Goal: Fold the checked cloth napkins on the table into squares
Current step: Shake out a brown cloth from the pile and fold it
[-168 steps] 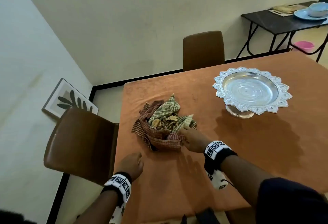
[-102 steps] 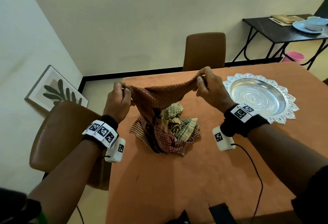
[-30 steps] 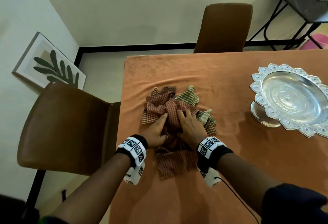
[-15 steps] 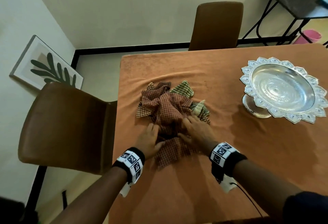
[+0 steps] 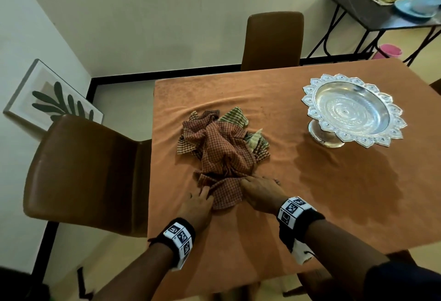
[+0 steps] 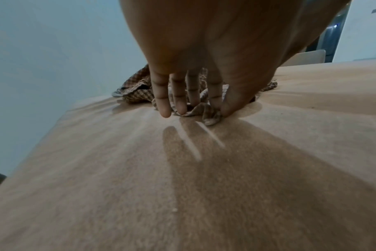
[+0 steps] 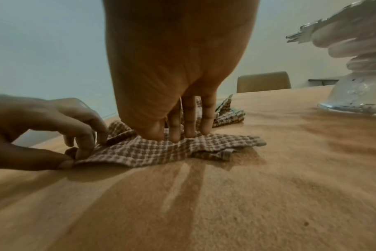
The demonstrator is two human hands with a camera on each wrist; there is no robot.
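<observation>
A crumpled pile of checked napkins (image 5: 222, 143) lies on the orange tablecloth (image 5: 310, 205). A red checked napkin (image 5: 226, 193) sits on top, its near end drawn out flat toward me. Green checked napkins (image 5: 235, 115) poke out behind it. My left hand (image 5: 205, 193) pinches the red napkin's near left edge (image 7: 118, 152), thumb under and fingers on top. In the left wrist view the left hand (image 6: 195, 108) points down at a cloth fold (image 6: 206, 113). My right hand (image 7: 174, 134) presses thumb and straight fingers down onto the same napkin; the head view shows the right hand (image 5: 253, 181) at its right edge.
A silver pedestal tray (image 5: 353, 109) stands on the table to the right. One brown chair (image 5: 83, 176) is at the table's left side, another (image 5: 272, 40) at the far side. A dark side table (image 5: 381, 14) with dishes stands at the back right.
Both hands have slid back toward me from the pile, dragging the red napkin's near end out onto the tablecloth. Seconds before, they held it stretched in the air.
</observation>
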